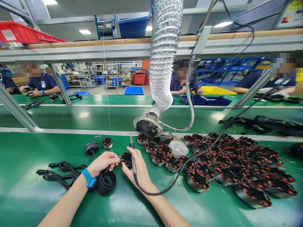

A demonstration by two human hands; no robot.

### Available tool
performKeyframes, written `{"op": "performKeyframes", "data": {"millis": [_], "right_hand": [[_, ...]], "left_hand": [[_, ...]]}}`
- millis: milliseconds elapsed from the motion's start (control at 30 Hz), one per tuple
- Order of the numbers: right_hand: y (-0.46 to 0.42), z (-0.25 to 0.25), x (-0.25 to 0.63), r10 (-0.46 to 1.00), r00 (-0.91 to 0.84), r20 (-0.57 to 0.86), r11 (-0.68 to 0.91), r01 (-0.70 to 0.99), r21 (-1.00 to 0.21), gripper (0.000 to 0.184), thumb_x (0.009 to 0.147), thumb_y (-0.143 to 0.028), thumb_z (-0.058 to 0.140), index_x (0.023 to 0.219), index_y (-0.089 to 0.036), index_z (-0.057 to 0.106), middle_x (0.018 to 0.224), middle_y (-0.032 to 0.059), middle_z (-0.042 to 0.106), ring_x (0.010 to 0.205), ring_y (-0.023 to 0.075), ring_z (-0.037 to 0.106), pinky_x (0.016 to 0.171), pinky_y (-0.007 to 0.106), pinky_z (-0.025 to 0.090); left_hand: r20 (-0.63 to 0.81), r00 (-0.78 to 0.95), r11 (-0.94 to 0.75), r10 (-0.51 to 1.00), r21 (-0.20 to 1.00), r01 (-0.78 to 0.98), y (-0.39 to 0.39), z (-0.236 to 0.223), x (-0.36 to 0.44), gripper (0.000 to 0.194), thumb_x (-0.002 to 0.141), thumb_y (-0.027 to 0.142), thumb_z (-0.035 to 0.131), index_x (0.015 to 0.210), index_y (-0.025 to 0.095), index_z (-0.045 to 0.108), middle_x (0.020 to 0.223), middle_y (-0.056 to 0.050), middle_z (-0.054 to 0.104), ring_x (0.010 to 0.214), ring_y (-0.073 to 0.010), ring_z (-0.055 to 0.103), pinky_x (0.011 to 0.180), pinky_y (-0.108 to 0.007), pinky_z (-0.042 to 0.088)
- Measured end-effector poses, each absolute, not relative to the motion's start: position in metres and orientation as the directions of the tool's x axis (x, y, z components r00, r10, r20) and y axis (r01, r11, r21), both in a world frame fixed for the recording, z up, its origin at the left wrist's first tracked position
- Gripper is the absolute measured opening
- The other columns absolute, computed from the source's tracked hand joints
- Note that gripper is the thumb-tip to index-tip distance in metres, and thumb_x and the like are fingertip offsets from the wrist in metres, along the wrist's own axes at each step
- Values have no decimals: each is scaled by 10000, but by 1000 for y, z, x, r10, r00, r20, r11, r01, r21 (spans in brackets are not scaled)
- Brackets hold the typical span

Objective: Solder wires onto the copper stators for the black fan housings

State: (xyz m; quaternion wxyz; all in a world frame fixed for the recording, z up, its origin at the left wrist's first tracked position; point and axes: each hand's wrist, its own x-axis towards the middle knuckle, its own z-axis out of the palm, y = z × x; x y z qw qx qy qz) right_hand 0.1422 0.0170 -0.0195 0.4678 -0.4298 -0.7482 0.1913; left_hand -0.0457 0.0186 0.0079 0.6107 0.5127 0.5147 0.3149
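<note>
"So, where do things stand at the ring (126, 157)?"

"It's low, just left of the middle of the frame, between the two hands. The left grip (104, 162) is pinched nearly closed, with a thin wire (120, 159) at its fingertips, right beside the ring."

"And the right?"

"The right grip (142, 171) is partly curled around the iron (133, 162), its thumb close by the ring's near side. I can't tell whether that thumb touches it."

"Is the iron at work?"

"I'd say not at this instant. Its tip points up the frame, past the ring, towards the fan (146, 126). I read this as lining up the wire at the ring, with the iron kept ready."

"What would the next move call for?"

"Steadiness, I'd judge: wire end held still against its spot, ring kept from turning, and the tip brought down clear of the fingertips. The iron's cord (165, 190) loops over the right forearm, so it needs slack."

"Anything crowding the left side?"

"A black housing (107, 183) sits on the counter (106, 214) just below the left grip. Farther up, a second ring (108, 142) lies beside a black cap (91, 148)."
</note>
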Motion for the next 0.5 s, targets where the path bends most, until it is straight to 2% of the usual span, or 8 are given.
{"op": "performKeyframes", "data": {"millis": [67, 167, 300, 500], "right_hand": [[19, -25, 142, 831, -227, 508, 550, 474, -688, 720, 704, -166, 731, 1359, -269, 451, 1239, 93, 509, 1069, 249, 604, 922, 382, 525], [24, -32, 141, 829, -237, 507, 555, 466, -689, 765, 677, -147, 762, 1360, -287, 448, 1248, 79, 507, 1050, 232, 620, 903, 355, 540], [29, -39, 142, 808, -246, 535, 587, 422, -691, 739, 690, -87, 743, 1343, -280, 457, 1224, 81, 506, 1036, 225, 619, 912, 359, 533], [30, -38, 146, 785, -287, 549, 619, 317, -719, 675, 725, -31, 697, 1311, -271, 466, 1191, 69, 489, 1027, 197, 609, 933, 329, 515]], "left_hand": [[-306, 275, 272, 911, 950, 156, 19, 8, -46, 393, 714, 502, 713, 714, 130, 587, 494, 50, 498, 408, -61, 424, 474, -214, 272], [-305, 271, 268, 913, 949, 165, 19, 8, -46, 403, 710, 513, 711, 717, 132, 583, 506, 48, 509, 406, -60, 425, 473, -214, 271], [-292, 265, 253, 919, 952, 174, 20, 9, -45, 406, 709, 519, 709, 721, 133, 584, 518, 44, 522, 413, -62, 431, 476, -211, 280], [-289, 258, 243, 922, 950, 196, 13, 20, -39, 437, 689, 548, 711, 730, 135, 573, 612, 6, 589, 475, -87, 505, 503, -221, 388]]}}
